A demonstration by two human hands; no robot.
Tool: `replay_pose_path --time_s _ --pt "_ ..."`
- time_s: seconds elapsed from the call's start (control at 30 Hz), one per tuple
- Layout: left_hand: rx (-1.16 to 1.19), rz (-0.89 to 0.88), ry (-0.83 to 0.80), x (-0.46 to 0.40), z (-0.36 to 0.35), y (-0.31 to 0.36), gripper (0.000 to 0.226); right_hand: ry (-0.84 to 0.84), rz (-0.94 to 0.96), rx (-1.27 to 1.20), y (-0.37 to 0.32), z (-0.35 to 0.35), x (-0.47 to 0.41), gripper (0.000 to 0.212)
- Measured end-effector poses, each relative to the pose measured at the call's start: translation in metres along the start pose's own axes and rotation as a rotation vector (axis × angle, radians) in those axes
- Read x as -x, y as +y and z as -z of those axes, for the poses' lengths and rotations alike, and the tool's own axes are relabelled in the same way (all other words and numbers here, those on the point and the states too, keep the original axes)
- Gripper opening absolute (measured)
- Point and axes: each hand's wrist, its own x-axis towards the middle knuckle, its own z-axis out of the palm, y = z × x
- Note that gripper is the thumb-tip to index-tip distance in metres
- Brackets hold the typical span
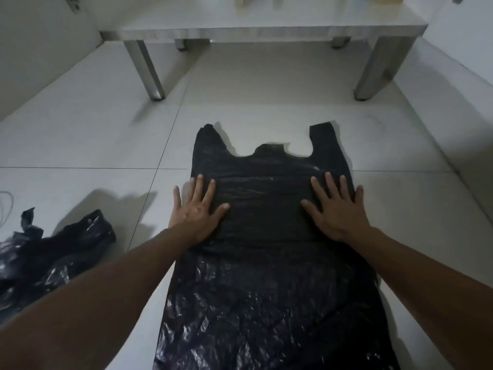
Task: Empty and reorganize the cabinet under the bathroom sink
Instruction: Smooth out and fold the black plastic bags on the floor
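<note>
A black plastic bag (269, 236) lies flat on the tiled floor (88, 134), its two handles pointing away from the person. The left hand (196, 206) and the right hand (336, 206) rest palm-down on its upper half, fingers spread, gripping nothing; the left hand overlaps the bag's left edge. The step in hand appears to be smoothing the bag before folding it for storage. The next move likely calls for sweeping outward to press out air, then lifting one edge to fold. Left of the left hand, well apart, lies a heap of crumpled bags (50, 260); beyond both hands stands a low worktop (266, 28).
</note>
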Motion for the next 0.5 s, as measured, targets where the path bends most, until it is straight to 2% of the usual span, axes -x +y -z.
replay_pose_path --time_s 0.07,0.13,0.2,0.27,0.37,0.43,0.5 --pt "0.040 -0.022 0.116 0.018 0.008 0.015 0.078 0.064 0.028 -0.019 -0.013 0.000 0.022 0.082" --pt "0.034 -0.162 0.174 0.051 -0.002 0.025 0.080 0.091 0.086 -0.038 -0.017 -0.012 0.056 0.077" --pt "-0.050 -0.273 0.097 0.080 -0.021 0.026 0.083 0.049 0.134 0.020 -0.010 -0.027 0.081 0.076" --pt "-0.086 -0.250 0.033 0.088 -0.033 0.023 0.085 0.031 0.138 0.071 -0.003 -0.031 0.086 0.076" --pt "-0.035 -0.200 0.075 0.096 -0.029 0.035 0.085 0.026 0.112 0.048 -0.011 -0.023 0.099 0.075" --pt "-0.003 -0.278 0.169 0.121 -0.028 0.046 0.083 0.062 0.161 0.033 -0.020 -0.028 0.128 0.074" --pt "-0.022 -0.373 0.169 0.150 -0.041 0.044 0.081 0.043 0.205 0.066 -0.020 -0.039 0.159 0.073"
